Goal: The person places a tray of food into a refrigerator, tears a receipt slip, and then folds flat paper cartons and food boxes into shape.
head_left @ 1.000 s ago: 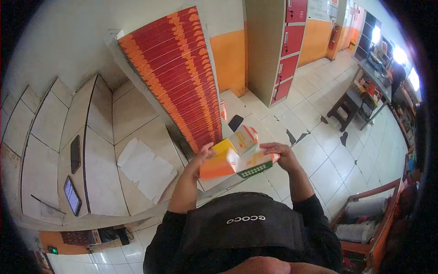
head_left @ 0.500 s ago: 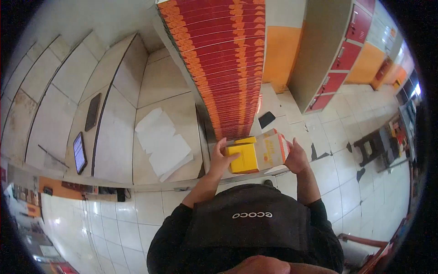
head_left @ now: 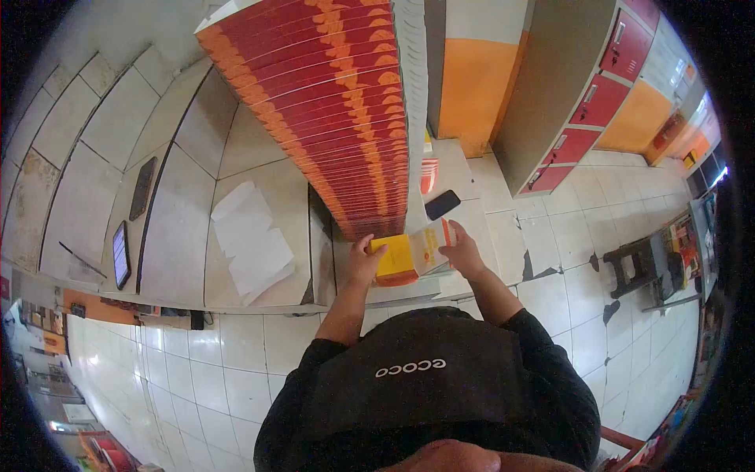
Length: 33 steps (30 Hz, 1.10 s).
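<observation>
Low in front of me, at the foot of a tall stack of flat red and orange cartons (head_left: 314,102), is a part-folded cardboard box (head_left: 393,255) with yellow and orange-red faces. My left hand (head_left: 364,261) grips its yellow left side, the thumb lying on top. On the other side, my right hand (head_left: 464,250) is closed on a raised grey-brown flap (head_left: 431,242) with orange-yellow print and a red-orange edge. The flap stands at an angle to the yellow part. Some of the right fingers are hidden behind it.
White torn paper sheets (head_left: 253,244) lie on the tiled counter to my left. Beyond them are a lit phone (head_left: 121,254) and a dark flat object (head_left: 142,189). A black phone (head_left: 442,205) rests right of the stack. Red-doored lockers (head_left: 574,145) and a black stool (head_left: 641,266) stand further right.
My view has shifted, so the stack and counter sit further left. Both hands still hold the box; its printed grey-brown side now stands more raised, and an orange-red front edge shows below the yellow.
</observation>
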Each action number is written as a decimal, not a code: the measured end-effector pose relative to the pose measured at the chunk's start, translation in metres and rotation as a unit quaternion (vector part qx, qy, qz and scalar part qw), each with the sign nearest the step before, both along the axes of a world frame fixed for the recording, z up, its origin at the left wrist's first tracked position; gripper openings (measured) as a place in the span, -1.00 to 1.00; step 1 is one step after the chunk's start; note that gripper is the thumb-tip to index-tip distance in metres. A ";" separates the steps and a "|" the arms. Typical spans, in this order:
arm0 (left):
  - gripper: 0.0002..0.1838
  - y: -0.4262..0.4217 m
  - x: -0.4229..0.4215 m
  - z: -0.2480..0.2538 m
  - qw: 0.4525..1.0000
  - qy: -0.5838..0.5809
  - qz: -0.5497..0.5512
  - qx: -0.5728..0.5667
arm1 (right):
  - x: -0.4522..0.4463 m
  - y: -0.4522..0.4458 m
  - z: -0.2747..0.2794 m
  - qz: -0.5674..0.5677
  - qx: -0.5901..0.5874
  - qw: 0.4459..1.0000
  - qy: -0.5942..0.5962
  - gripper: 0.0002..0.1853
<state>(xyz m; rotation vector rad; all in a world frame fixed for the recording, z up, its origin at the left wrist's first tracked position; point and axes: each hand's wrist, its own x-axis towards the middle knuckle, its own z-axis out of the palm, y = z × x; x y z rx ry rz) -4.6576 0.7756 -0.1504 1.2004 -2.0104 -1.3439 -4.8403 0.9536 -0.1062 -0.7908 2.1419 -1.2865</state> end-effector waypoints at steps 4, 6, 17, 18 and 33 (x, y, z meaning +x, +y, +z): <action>-0.44 -0.006 -0.005 -0.050 0.998 0.048 0.023 0.034 | 0.004 0.002 -0.009 0.002 -0.009 0.998 0.055 -0.22; -0.40 0.004 -0.009 -0.032 1.000 -0.012 0.020 -0.011 | 0.007 0.002 -0.002 0.007 0.013 0.998 0.061 -0.22; -0.16 0.030 -0.010 -0.028 0.987 -0.082 -0.017 -0.138 | 0.007 0.002 -0.001 0.010 0.057 0.995 0.075 -0.20; -0.16 0.035 -0.008 -0.026 0.982 -0.091 -0.030 -0.163 | 0.008 0.002 0.000 0.016 0.060 0.995 0.079 -0.19; -0.10 0.047 -0.040 0.005 0.877 -0.222 -0.255 -0.341 | 0.007 0.013 0.008 0.242 -0.082 0.966 0.045 0.01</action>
